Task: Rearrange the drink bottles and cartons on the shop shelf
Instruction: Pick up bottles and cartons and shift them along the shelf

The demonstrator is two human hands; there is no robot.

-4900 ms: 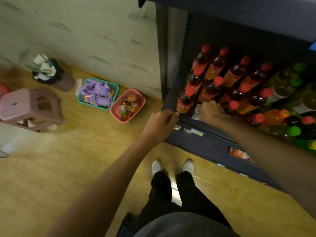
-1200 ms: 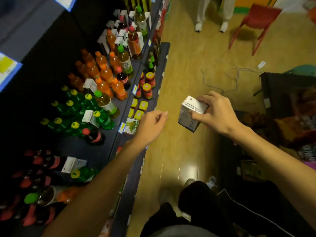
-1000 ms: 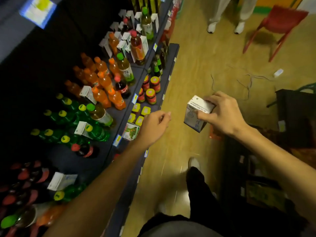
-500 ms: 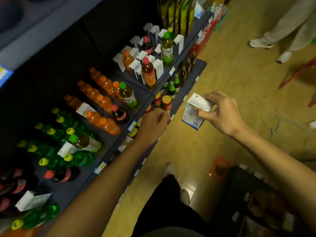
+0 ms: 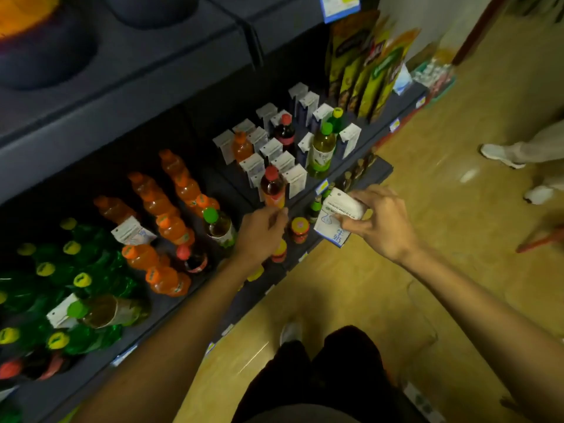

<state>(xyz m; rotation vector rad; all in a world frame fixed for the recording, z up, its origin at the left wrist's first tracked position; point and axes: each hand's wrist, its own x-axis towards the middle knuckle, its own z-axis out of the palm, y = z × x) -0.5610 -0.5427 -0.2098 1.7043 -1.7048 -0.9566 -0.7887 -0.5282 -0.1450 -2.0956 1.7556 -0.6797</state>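
Head view, looking down along the shelf [image 5: 308,193]: the right hand [image 5: 378,222] is clamped on a small white carton [image 5: 335,219], fingers wrapped over its top and far face, thumb under the near side. The carton hangs in the air just off the shelf's front edge, tilted, blue print facing down and toward the camera. The left hand [image 5: 259,235] reaches toward the shelf front with fingers loosely curled, holding nothing that I can see; its fingertips sit just below a red-capped bottle [image 5: 272,189] at the front of the carton group.

That group of like white cartons [image 5: 271,149] stands upright in rows further along the shelf, mixed with a green-capped bottle [image 5: 322,148] and other bottles. Orange bottles [image 5: 171,221] and green ones [image 5: 91,282] fill the nearer stretch, with stray cartons lying among them.

The carton is probably light, with walls that give under a squeeze, so a hard pinch on the broad faces could dent it or stress the seams. Taking it across the narrow sides near the top, as now, looks sound. Its flat base should stand steadily once set square; the tight gaps between neighbours are the risk, since a nudge could topple a tall bottle. The bottles, being smooth and heavier, are best taken round the body below the shoulder.
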